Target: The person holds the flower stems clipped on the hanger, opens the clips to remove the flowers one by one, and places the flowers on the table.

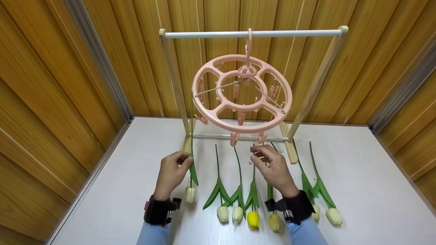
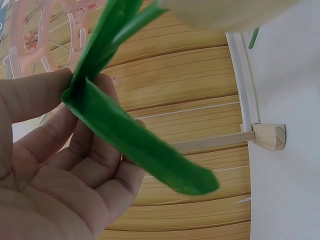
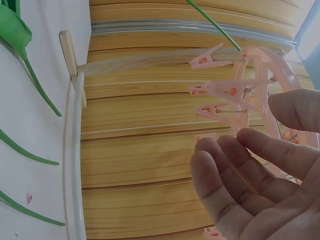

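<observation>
My left hand (image 1: 173,174) pinches a white tulip (image 1: 190,194) between thumb and fingers, where the green leaves (image 2: 137,135) meet the stem. The tulip is head down, its stem rising along the left side of a round pink clip hanger (image 1: 211,117). Below the hanger's front rim, my right hand (image 1: 275,168) is in the air with loosely bent fingers, holding nothing. In the right wrist view, several pink clips (image 3: 212,60) dangle beyond those fingers. The hanger hooks over the white bar (image 1: 211,34) of a wooden-legged stand. Whether the stem touches the rim, I cannot tell.
Several tulips lie in a row on the white table (image 1: 126,190), among them a yellow tulip (image 1: 253,219) and a white tulip (image 1: 334,216) at far right. The stand's wooden feet (image 1: 291,152) rest behind them. Wood-patterned panels (image 1: 146,68) enclose the back and sides.
</observation>
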The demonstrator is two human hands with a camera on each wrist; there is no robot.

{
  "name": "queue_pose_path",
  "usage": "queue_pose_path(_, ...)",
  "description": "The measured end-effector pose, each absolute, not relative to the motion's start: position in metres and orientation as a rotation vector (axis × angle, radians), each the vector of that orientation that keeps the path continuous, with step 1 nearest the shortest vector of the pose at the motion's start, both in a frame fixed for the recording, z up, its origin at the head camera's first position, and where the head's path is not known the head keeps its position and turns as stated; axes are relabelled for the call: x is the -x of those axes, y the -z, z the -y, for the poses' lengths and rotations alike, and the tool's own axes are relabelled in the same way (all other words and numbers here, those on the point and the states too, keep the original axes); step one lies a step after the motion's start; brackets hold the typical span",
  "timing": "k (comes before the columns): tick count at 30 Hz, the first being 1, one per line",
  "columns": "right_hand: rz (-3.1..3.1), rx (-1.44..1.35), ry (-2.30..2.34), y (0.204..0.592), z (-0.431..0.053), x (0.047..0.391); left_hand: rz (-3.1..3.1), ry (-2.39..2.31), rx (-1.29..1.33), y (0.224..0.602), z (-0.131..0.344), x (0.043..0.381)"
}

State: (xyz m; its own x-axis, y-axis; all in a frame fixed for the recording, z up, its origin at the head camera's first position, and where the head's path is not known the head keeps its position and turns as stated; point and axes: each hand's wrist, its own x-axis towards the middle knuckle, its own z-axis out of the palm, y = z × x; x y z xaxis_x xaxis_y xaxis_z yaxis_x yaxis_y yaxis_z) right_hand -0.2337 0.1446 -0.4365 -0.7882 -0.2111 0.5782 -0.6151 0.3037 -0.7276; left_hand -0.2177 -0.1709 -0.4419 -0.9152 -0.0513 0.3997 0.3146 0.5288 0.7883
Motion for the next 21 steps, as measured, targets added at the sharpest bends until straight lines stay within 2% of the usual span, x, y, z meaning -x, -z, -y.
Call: queue_pose_path(21,2.25,-0.788,-1.422,0.441,-0.134,0.233,2.502,1.362,0.122,0.447,0.172,0.22)
